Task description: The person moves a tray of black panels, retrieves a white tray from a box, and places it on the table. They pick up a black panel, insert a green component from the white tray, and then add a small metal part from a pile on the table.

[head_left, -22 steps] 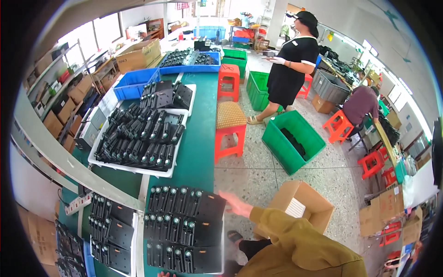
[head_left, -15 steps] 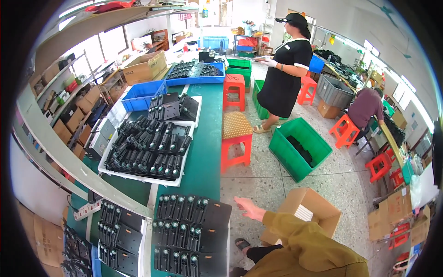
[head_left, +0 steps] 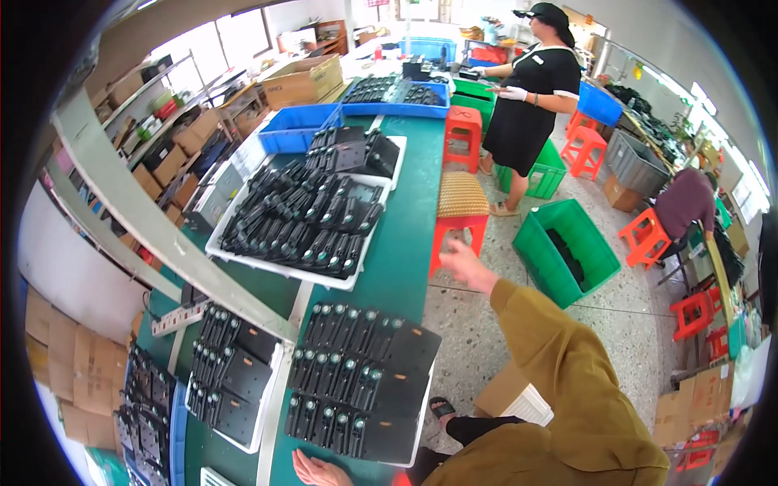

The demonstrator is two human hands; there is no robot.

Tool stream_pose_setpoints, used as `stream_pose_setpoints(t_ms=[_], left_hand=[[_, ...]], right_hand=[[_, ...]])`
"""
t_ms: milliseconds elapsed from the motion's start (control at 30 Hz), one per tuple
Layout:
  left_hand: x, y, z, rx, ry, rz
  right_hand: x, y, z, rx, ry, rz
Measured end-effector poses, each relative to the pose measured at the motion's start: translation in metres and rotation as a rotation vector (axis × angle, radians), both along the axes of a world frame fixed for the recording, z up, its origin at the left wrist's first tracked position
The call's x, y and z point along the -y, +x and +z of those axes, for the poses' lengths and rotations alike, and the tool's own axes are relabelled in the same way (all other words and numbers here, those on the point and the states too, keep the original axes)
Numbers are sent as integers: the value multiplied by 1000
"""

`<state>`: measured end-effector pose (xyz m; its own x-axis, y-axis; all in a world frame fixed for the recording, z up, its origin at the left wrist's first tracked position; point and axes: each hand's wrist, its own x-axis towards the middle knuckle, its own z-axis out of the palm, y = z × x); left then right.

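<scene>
My right hand [head_left: 468,267] reaches forward past the table's right edge, above the floor near a red stool with a tan woven seat cover [head_left: 463,194]. Its fingers are stretched out and nothing shows in them. My left hand [head_left: 319,470] is low at the bottom edge, fingers extended, beside the near end of a tray of black devices [head_left: 344,373]. These narrow black parts with round greenish discs lie in rows, next to flat black plates [head_left: 401,393]. Farther along the table stands a white tray [head_left: 356,279] heaped with similar black parts.
A second small tray [head_left: 258,437] and a blue bin [head_left: 178,445] stand left, under a pale metal post [head_left: 170,211]. Blue trays sit at the table's far end. On the floor are a green crate [head_left: 600,263] and a cardboard box [head_left: 498,389]. A person in black [head_left: 531,105] stands ahead.
My view has shifted, so the table appears farther right. My right hand has moved forward toward the stool, and my left hand has come into view at the bottom. The standing person's arms have moved.
</scene>
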<state>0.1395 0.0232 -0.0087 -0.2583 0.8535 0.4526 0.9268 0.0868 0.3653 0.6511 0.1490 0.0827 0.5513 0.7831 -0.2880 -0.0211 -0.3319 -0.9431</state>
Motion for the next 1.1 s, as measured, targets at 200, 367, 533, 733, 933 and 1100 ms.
stream_pose_setpoints(t_ms=[200,367,533,733,933,1100], left_hand=[[0,-10,-24,-31,-71,50],[7,-16,-28,-10,-47,88],[2,-9,-24,-43,4,36],[-4,-9,-17,16,-14,62],[-1,-6,-21,42,-41,62],[1,-6,-21,33,-32,65]], right_hand=[[-85,4,74,0,-1,195],[-114,-28,125,56,76,295],[-120,-18,146,152,83,182],[-61,-57,126,167,-49,721],[37,-135,83,17,-429,1137],[20,-97,90,161,-204,805]])
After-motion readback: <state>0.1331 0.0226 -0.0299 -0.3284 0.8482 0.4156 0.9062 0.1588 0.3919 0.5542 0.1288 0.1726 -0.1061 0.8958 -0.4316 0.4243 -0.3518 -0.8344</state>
